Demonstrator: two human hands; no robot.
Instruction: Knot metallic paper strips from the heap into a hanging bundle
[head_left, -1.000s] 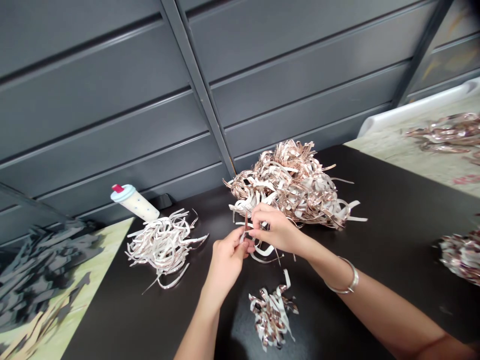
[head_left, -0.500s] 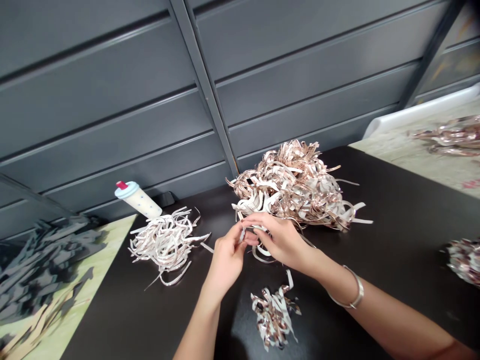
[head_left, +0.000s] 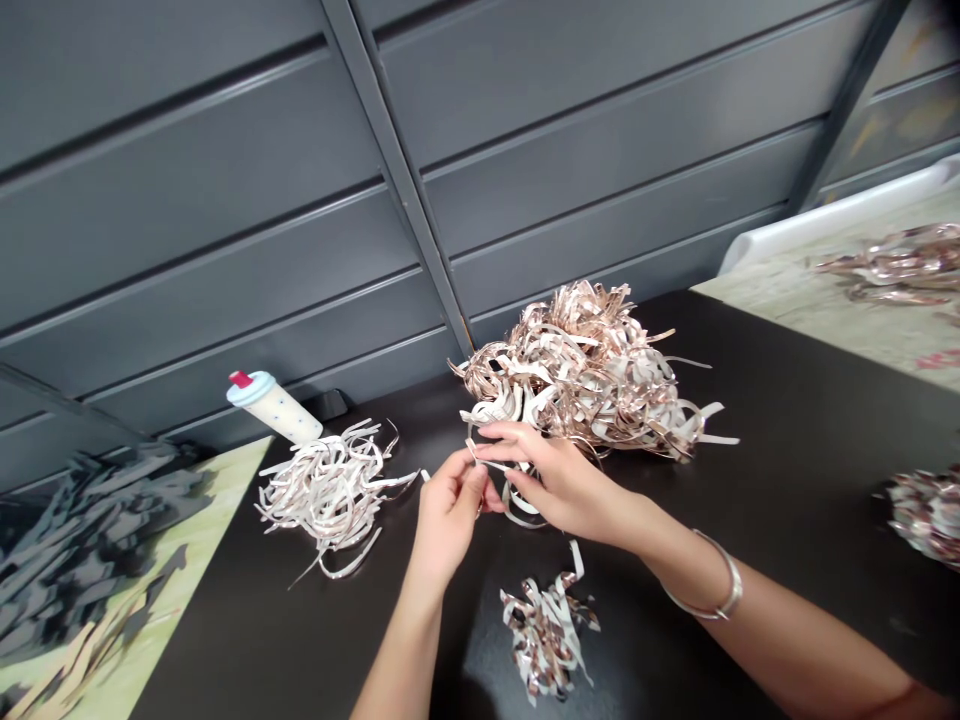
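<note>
My left hand [head_left: 451,512] and my right hand [head_left: 559,478] are close together over the black table, in front of the big heap of shiny rose-gold and white strips [head_left: 592,375]. A thin white strip [head_left: 491,463] runs between them. My left thumb and fingers pinch one end of it, and my right fingers close on the other part. Just beyond and under my right hand, loose strips curl out from the heap. Nearer to me lies a small bunch of cut rose-gold and white strips [head_left: 546,635]. My right wrist wears a metal bangle.
Left of my hands is a pile of white strips [head_left: 330,490], with a white tumbler [head_left: 277,408] with a red-tipped lid behind it. Grey scraps [head_left: 97,540] lie at far left. Another shiny bunch [head_left: 926,515] is at the right edge. A grey panelled wall [head_left: 225,200] stands behind.
My fingers have shifted slightly apart, and the white strip now shows stretched between them. My left thumb has moved up. The piles have stayed in place.
</note>
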